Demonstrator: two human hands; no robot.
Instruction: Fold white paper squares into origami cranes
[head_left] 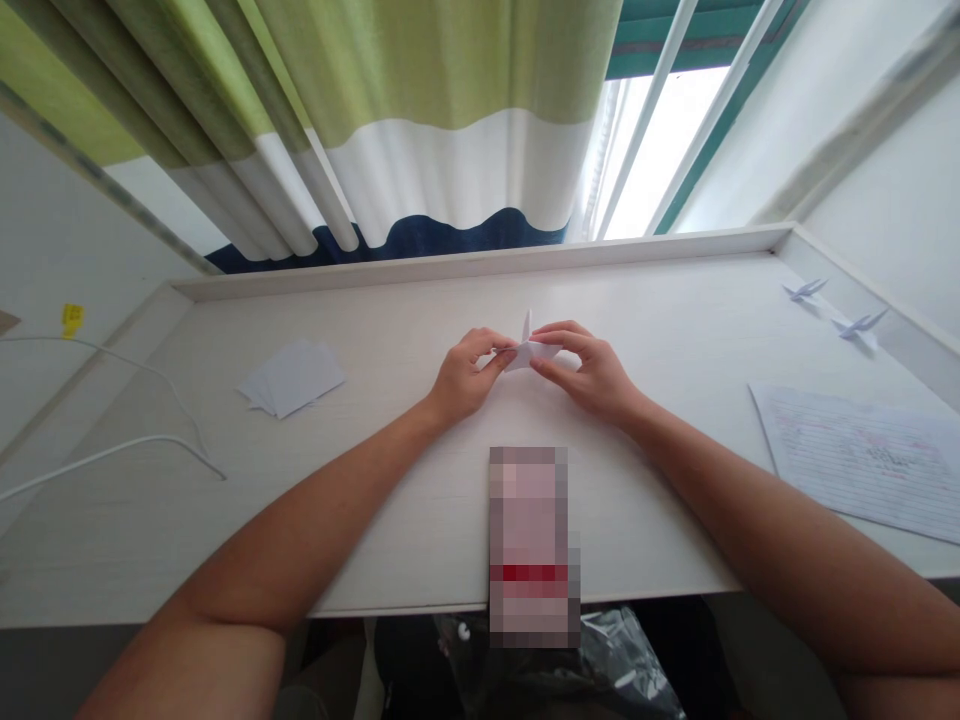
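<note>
Between my two hands is a small white folded paper figure [527, 350], with one thin point sticking straight up and a wider flap toward the right. My left hand [471, 375] pinches its left side between thumb and fingers. On the other side, my right hand [589, 368] grips the right flap, thumb in front and fingers behind. The fingers cover part of the folds. Two finished-looking folded paper cranes, a farther crane [805, 291] and a nearer crane [859, 328], stand at the far right of the white desk [390, 335].
Several white paper squares [304, 378] lie fanned out at left. A white cable [161, 438] crosses the left side. Lined written sheets [862, 455] lie at right. A pixelated object [529, 520] is at the front edge, above a clear plastic bag [630, 660]. Curtains [450, 100] hang behind.
</note>
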